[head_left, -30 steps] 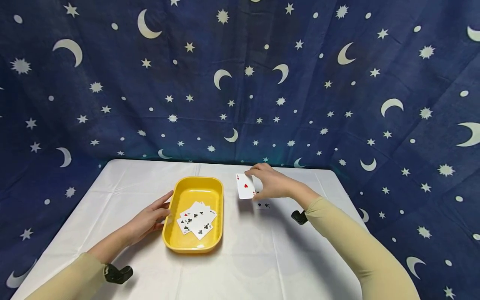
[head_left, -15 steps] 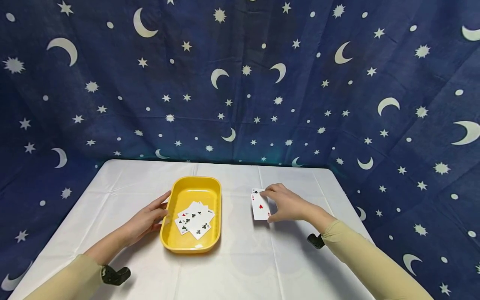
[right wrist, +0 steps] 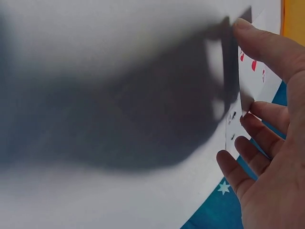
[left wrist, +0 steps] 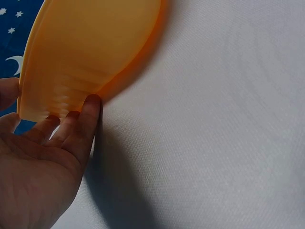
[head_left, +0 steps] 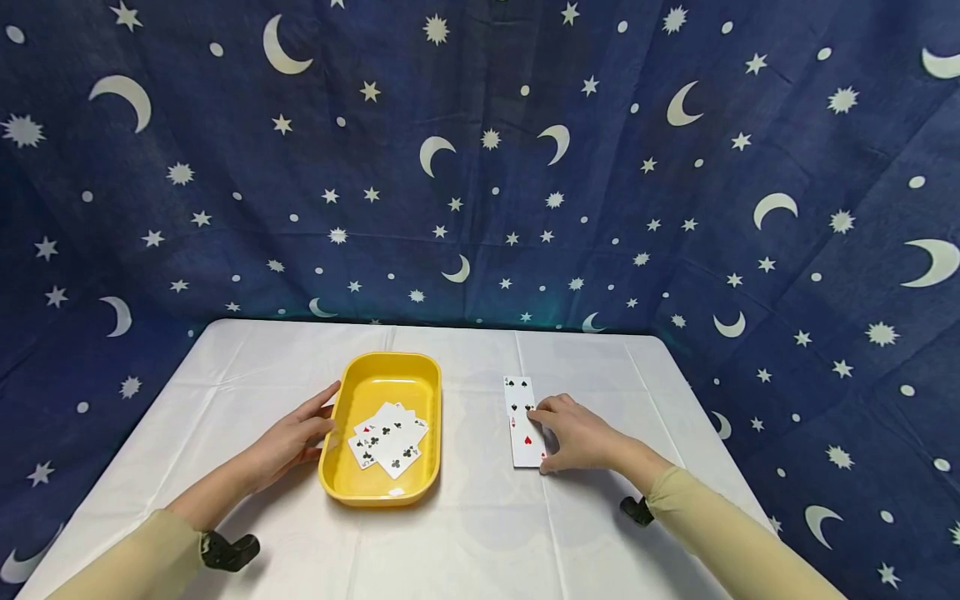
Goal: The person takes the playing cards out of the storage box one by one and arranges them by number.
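In the head view, my left hand (head_left: 288, 443) is at the left side of a yellow tray (head_left: 342, 485), its spread fingertips against the outer wall. The left wrist view shows those fingers (left wrist: 88, 121) along the tray's side. Several face-up playing cards (head_left: 397, 446), mostly clubs, lie overlapping inside. To the right of the tray, my right hand (head_left: 581, 435) pinches an ace of hearts (head_left: 525, 446) by its right side, between thumb and finger. The ace overlaps the near part of a spade card (head_left: 518, 385) on the table. In the right wrist view, the ace (right wrist: 248, 90) stands at an angle over its shadow.
A white cloth covers the table (head_left: 480, 542). Behind it hangs a dark blue curtain (head_left: 480, 183) patterned with moons and stars. Dark wrist devices (head_left: 231, 552) sit at both sleeve ends.
My right hand has brought the ace of hearts down and nearer, so more of the spade card shows beyond it. The left hand stays at the tray.
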`<state>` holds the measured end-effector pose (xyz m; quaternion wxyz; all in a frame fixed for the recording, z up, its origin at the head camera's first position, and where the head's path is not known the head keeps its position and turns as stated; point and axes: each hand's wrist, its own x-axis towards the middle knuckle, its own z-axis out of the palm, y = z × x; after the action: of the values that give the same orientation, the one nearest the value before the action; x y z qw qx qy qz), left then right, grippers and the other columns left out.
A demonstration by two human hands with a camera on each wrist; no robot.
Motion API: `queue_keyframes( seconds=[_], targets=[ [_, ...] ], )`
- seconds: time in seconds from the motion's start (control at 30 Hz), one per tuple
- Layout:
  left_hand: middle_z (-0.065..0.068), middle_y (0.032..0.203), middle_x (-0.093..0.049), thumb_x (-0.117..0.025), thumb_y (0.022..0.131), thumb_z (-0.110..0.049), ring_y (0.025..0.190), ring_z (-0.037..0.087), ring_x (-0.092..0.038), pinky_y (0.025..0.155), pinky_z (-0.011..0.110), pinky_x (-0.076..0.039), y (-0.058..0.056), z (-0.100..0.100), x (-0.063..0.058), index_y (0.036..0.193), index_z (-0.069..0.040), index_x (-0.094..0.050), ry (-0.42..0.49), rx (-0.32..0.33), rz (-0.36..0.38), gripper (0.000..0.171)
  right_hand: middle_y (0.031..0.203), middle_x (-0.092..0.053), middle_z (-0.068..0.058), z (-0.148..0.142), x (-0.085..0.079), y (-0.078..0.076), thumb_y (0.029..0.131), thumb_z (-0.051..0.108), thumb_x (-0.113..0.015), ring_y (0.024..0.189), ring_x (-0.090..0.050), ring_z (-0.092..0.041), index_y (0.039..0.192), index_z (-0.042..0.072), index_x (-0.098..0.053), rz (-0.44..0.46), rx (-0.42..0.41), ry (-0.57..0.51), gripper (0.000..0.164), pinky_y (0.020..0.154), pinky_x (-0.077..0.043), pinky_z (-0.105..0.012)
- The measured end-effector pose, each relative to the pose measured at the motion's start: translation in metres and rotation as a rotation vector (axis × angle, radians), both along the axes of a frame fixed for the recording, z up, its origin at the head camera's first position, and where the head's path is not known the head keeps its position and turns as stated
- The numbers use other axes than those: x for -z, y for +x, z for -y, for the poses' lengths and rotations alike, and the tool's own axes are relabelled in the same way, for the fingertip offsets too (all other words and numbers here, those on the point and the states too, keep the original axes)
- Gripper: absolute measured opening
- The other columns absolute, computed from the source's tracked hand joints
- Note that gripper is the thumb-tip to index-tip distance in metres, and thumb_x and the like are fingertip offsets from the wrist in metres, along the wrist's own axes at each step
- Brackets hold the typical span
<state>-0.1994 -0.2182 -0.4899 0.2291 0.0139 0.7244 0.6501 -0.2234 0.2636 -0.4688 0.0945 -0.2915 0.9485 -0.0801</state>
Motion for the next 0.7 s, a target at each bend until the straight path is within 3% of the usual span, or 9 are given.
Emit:
queue_keyframes(
  seconds=[0.2, 0.7],
  targets=[
    [0.023, 0.166, -0.02, -0.051, 0.105, -0.019, 0.147, 0.041, -0.034, 0.104, 0.042, -0.049, 0.0, 0.0007, 0.0003, 0.167, -0.028, -0.009, 0.004, 0.009, -0.002, 0.075, 0.136, -0.055, -0.006, -0.0009, 0.006, 0.0023, 0.073, 0.045, -0.089, 0.122, -0.047, -0.022, 0.145, 0.008, -0.058, -0.003, -0.02, -0.003, 0.086, 0.099, -0.046, -0.043],
    [0.024, 0.166, -0.019, -0.051, 0.105, -0.02, 0.146, 0.041, -0.035, 0.106, 0.046, -0.047, 0.0002, 0.0018, -0.0021, 0.166, -0.029, -0.009, 0.015, 0.025, -0.006, 0.075, 0.133, -0.052, -0.002, 0.001, 0.0072, 0.001, 0.073, 0.042, -0.088, 0.123, -0.045, -0.02, 0.145, 0.01, -0.058, 0.077, 0.027, 0.009, 0.084, 0.101, -0.045, -0.042]
  ],
)
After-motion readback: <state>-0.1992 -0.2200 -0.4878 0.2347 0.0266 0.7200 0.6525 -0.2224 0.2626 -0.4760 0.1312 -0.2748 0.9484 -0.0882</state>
